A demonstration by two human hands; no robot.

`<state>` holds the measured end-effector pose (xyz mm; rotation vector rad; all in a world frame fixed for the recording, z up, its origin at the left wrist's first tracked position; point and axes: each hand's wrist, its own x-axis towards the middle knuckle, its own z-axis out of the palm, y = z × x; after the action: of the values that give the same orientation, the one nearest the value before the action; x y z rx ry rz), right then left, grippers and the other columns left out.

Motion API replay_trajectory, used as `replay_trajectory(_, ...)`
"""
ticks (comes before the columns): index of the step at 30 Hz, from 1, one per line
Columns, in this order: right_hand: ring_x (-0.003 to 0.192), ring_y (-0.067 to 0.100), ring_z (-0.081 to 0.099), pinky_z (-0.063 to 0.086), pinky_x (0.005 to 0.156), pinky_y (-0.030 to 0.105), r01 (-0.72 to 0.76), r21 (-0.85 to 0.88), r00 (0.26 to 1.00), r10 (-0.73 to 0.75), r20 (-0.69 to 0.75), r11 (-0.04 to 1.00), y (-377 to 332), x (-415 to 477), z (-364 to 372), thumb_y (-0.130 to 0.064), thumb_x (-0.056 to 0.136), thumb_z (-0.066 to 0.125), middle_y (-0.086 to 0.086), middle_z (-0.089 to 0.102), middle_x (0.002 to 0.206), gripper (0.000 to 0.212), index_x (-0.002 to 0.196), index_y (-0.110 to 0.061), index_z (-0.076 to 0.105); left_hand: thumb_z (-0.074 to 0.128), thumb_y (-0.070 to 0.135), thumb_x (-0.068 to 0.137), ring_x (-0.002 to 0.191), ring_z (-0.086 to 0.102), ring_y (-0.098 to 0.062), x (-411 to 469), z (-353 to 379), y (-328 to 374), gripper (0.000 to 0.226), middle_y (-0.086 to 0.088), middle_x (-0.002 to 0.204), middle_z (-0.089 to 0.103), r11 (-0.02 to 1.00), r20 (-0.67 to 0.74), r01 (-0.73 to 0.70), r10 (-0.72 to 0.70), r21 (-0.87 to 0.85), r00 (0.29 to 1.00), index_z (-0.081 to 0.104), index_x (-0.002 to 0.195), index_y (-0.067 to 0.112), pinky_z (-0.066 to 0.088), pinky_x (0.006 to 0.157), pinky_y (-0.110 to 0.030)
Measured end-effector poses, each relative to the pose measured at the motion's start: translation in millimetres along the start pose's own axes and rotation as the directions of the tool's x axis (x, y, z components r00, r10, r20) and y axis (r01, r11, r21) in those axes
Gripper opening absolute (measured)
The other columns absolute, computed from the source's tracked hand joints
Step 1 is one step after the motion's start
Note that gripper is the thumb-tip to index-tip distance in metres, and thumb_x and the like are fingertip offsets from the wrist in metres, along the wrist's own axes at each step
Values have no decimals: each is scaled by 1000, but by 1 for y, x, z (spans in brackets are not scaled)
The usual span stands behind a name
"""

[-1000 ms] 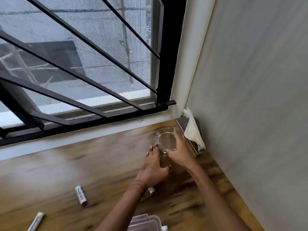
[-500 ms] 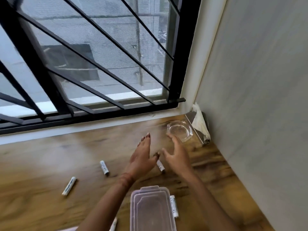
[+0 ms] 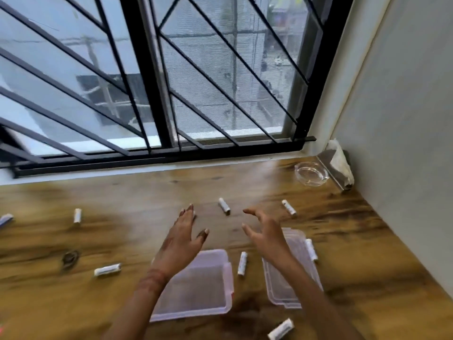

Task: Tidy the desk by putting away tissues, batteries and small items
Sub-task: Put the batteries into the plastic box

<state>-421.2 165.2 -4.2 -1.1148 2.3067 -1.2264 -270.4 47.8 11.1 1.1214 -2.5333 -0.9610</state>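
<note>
Pulled back from glass ashtray [image 3: 311, 173] since half second ago, now mid-frame, well apart from it: left hand [image 3: 182, 238] flat, fingers straight, empty; right hand [image 3: 263, 233] spread, slightly bent, empty. Wider stretch of wooden desk [image 3: 147, 192] than before, more batteries [image 3: 224, 206] scattered on it. Tissue [image 3: 339, 160] in holder, upper right by wall. Battery print blurred, unreadable. Clear plastic container [image 3: 206, 285] partly behind left forearm, second clear piece [image 3: 279, 290] behind right; pale object [image 3: 5, 219] cut off at left edge

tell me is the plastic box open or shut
Open. The plastic box has nothing covering it, and what looks like its lid lies flat on the desk to its right, a battery between them.
</note>
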Motion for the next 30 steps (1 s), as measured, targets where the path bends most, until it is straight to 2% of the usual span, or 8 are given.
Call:
replay_trajectory(5, 117, 13, 49, 35, 92, 19, -90, 4, 996, 90, 22, 996, -19, -47, 38, -21, 88, 59, 0, 56, 125, 35, 123, -18, 54, 48, 27, 94, 144, 13, -16, -47, -19, -49, 65, -3, 156, 18, 997, -14, 74, -74, 6, 997, 14, 148, 13, 16, 113, -26)
replay_trajectory(10, 117, 12, 49, 42, 97, 28, -208, 54, 978, 208, -2, 977, -17, -93, 61, -31, 93, 51, -1, 55, 129, 37, 128, -20, 50, 44, 21, 96, 138, 29, -19, -79, -19, -82, 55, -6, 151, 30, 996, 2, 80, -80, -47, 997, 24, 145, 10, 20, 110, -22)
replay_trajectory(17, 93, 7, 54, 44, 73, 20, -212, 139, 977, 213, 8, 967, -36, -107, 82, -33, 99, 34, -3, 60, 106, 29, 118, -21, 54, 41, 19, 97, 129, 42, -27, -90, -18, -98, 52, -12, 145, 41, 983, -26, 86, -91, -162, 995, 24, 145, 11, 33, 100, -26)
replay_trajectory(21, 95, 12, 58, 47, 84, 31, -170, 61, 985, 170, -3, 984, -40, -95, 86, -30, 98, 39, 4, 64, 107, 30, 115, -15, 59, 41, 15, 97, 123, 46, -29, -87, -19, -102, 51, -16, 140, 46, 980, -97, 97, -116, -175, 989, 25, 145, 7, 35, 95, -27)
replay_trajectory(24, 99, 15, 55, 40, 85, 25, -167, -73, 967, 148, -207, 983, -33, -86, 75, -23, 95, 48, 7, 62, 114, 29, 117, -8, 59, 40, 15, 97, 115, 51, -31, -89, -15, -99, 51, -20, 130, 54, 975, -132, 113, -140, -192, 981, 24, 145, 6, 38, 87, -29)
replay_trajectory(26, 110, 21, 53, 41, 90, 29, -225, -202, 943, 161, -290, 953, -22, -79, 68, -24, 92, 53, 9, 59, 121, 31, 119, -8, 56, 40, 14, 97, 107, 55, -31, -89, -15, -99, 51, -23, 121, 58, 976, -161, 117, -147, -184, 976, 25, 145, 6, 34, 75, -25)
replay_trajectory(28, 112, 23, 52, 44, 91, 32, -278, -345, 947, 196, -255, 897, -12, -75, 65, -24, 90, 57, 9, 56, 123, 31, 118, -10, 55, 39, 14, 97, 91, 55, -26, -88, -12, -99, 51, -20, 110, 61, 975, -180, 114, -149, -192, 972, 25, 145, 6, 31, 71, -21)
replay_trajectory(30, 109, 22, 55, 47, 87, 31, -298, -401, 951, 232, -205, 866, -6, -71, 67, -24, 88, 60, 8, 57, 120, 33, 118, -11, 53, 39, 15, 97, 72, 48, -10, -88, -10, -100, 51, -5, 90, 56, 972, -189, 100, -141, -212, 972, 24, 145, 7, 35, 66, -22)
